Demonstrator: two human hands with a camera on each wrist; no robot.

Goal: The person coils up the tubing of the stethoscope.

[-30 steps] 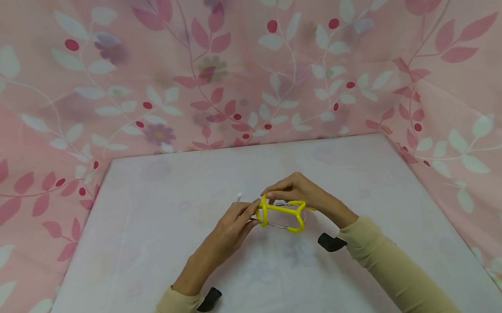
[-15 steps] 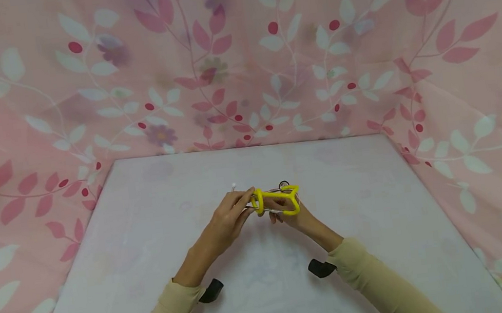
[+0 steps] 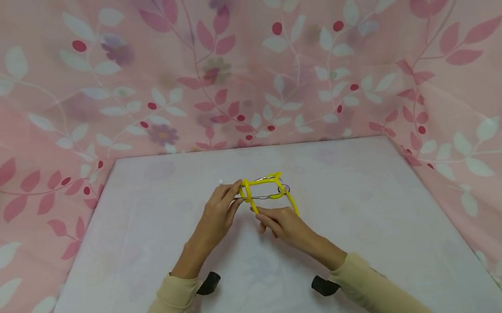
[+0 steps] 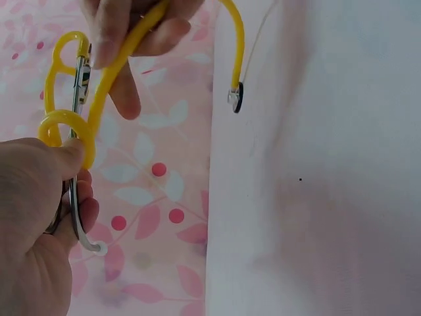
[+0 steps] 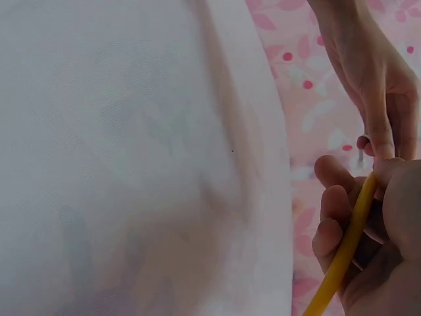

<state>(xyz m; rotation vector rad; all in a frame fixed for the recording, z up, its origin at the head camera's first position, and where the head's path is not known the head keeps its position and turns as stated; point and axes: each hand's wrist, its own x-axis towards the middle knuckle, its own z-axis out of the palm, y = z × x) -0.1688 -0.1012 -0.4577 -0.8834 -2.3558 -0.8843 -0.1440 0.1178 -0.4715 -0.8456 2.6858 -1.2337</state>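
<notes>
A stethoscope with yellow tubing and metal ear tubes is between my hands, above the table. My left hand grips the ear tubes, thumb against a yellow loop wrapped round them. A pale ear tip sticks out below those fingers in the left wrist view. My right hand holds a length of the tubing running from the loop, which crosses its palm in the right wrist view. The small round chest piece dangles at the end of a tube.
The table has a pale cloth over it. Pink leaf-patterned fabric rises behind it and along both sides. Black wrist mounts jut from beneath both sleeves.
My right hand has come from the far side of the stethoscope toward me and now draws a tube out from the loop. My left hand has shifted slightly left and away, still gripping the stethoscope.
</notes>
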